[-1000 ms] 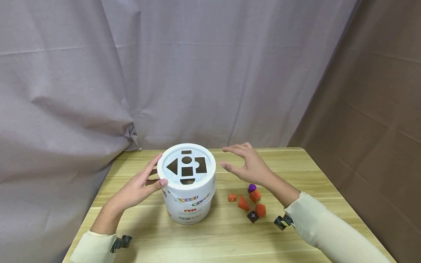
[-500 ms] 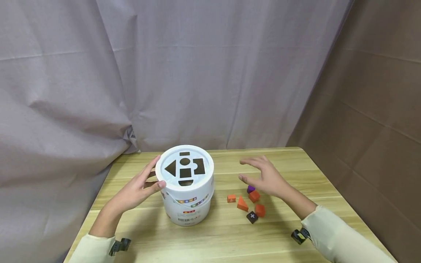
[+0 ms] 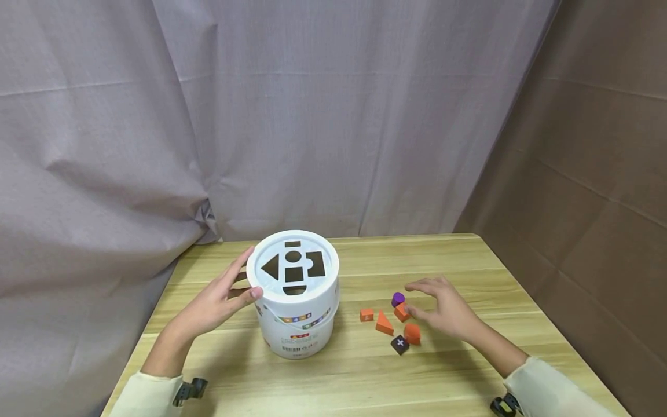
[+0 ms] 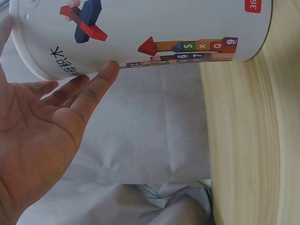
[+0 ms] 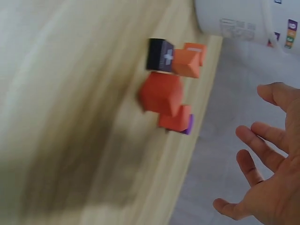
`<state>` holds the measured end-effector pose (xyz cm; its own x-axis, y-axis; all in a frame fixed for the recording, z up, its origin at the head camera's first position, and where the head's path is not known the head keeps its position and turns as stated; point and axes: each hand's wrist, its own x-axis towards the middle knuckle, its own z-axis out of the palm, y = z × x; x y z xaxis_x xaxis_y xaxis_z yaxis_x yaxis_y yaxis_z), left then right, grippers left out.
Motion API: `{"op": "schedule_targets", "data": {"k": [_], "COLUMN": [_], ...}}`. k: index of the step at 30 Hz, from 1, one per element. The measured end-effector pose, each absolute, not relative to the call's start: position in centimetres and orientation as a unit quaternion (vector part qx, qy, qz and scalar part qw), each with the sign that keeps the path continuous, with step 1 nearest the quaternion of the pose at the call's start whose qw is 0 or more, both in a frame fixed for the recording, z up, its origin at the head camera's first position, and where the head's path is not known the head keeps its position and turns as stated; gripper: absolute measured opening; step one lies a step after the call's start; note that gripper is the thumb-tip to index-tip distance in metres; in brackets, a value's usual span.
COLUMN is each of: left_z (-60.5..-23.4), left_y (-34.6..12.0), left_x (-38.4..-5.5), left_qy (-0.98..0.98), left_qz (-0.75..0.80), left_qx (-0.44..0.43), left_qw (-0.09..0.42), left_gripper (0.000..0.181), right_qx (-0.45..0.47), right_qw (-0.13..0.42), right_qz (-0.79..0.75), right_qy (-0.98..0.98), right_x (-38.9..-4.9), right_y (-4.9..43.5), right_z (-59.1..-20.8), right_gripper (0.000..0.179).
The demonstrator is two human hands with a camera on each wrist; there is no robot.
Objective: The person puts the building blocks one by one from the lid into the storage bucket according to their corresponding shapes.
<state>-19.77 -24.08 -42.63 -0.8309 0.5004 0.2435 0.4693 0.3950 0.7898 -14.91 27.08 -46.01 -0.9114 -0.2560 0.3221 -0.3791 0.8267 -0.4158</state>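
Bucket (image 3: 297,327), white and lidded, stands upright on the table (image 3: 339,382) in the head view, left hand (image 3: 216,298) spread lightly against its side, thumb at the rim, probably steadying it. Right hand (image 3: 450,313) hovers loosely curved, nothing in its grasp, thumb right by an orange block (image 3: 402,313) beside the purple cylinder (image 3: 398,299); touching? Can't tell! Left wrist now: fingertips on the bucket wall, fingers nearly straight, contact without a grip. Right wrist: fingers well parted, black block (image 5: 161,55) among the cluster, bunched, it seems, for easy reach.
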Motion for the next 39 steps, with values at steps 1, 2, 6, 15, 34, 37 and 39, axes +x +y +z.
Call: {"op": "schedule_targets", "data": {"k": [1,2,6,15,34,37,39], "left_z": [-42.6,-42.6,-42.7,-42.9,-42.7,-42.5,-42.5], "left_y": [-24.1,-24.1,-24.1,-24.1,-24.0,-24.0,-24.0], "left_x": [-19.8,-19.7,-19.7,-19.7,-19.5,-19.5,-19.6], "left_qy": [0.835,0.835,0.835,0.836,0.829,0.828,0.828], "left_qz": [0.467,0.467,0.467,0.465,0.473,0.474,0.474], "left_qx": [0.29,0.291,0.292,0.291,0.297,0.299,0.299], "left_qw": [0.016,0.016,0.015,0.012,0.013,0.013,0.012], "left_gripper": [0.09,0.09,0.09,0.09,0.091,0.09,0.09], "right_qx": [0.17,0.172,0.173,0.177,0.176,0.177,0.177], "right_qw": [0.127,0.125,0.104,0.049,0.055,0.067,0.078], "right_qz": [0.243,0.244,0.243,0.224,0.222,0.225,0.226], "right_qy": [-0.947,-0.946,-0.949,-0.957,-0.958,-0.956,-0.955], "right_x": [-14.7,-14.5,-13.6,-12.5,-12.3,-12.4,-12.4], "right_y": [27.3,27.5,28.1,28.6,28.9,29.0,29.0], "right_z": [-46.3,-46.6,-47.8,-49.6,-50.2,-49.7,-49.4], "right_gripper": [0.043,0.042,0.04,0.036,0.033,0.033,0.033]}}
